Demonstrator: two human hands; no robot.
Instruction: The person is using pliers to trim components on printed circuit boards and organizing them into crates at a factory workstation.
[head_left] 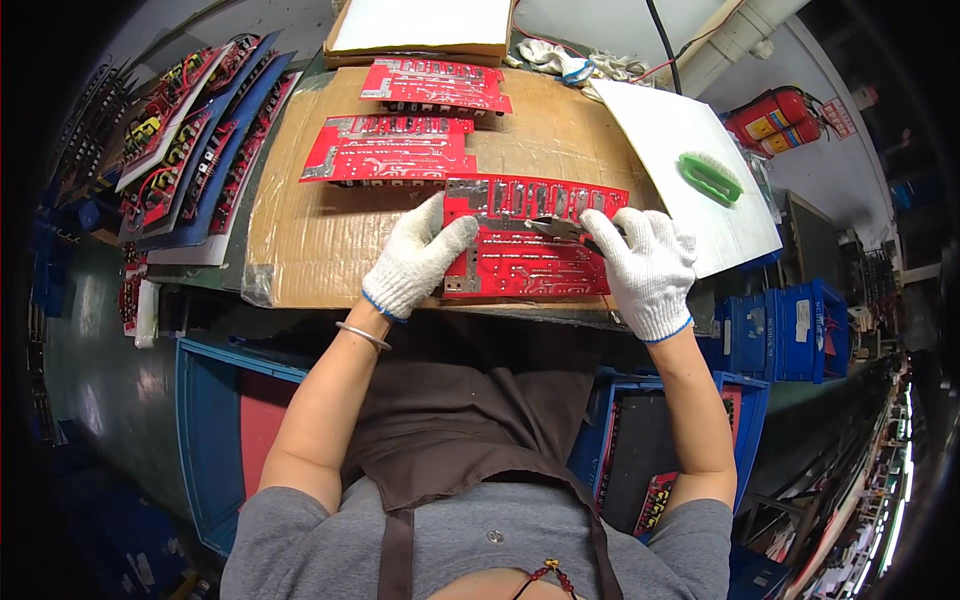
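A red circuit board point(540, 262) lies solder side up on the cardboard at the near edge of the bench. My left hand point(405, 262), in a white knit glove, grips its left edge with the thumb on top. Also gloved, my right hand point(648, 265) is closed at the board's right side round a small hand tool point(553, 228) with a pointed grey metal tip and a bit of red at the handle. The tip lies over the upper middle of the board; its exact kind is hard to make out. Beyond are two more red circuit boards point(388, 155), point(435, 84).
Cardboard point(290, 235) covers the bench. At right, a green brush point(711, 178) rests on a white sheet point(735, 225). Stacked boards point(205, 150) stand at left. Blue crates point(205, 450) sit below the bench edge; a fire extinguisher point(775, 122) is at far right.
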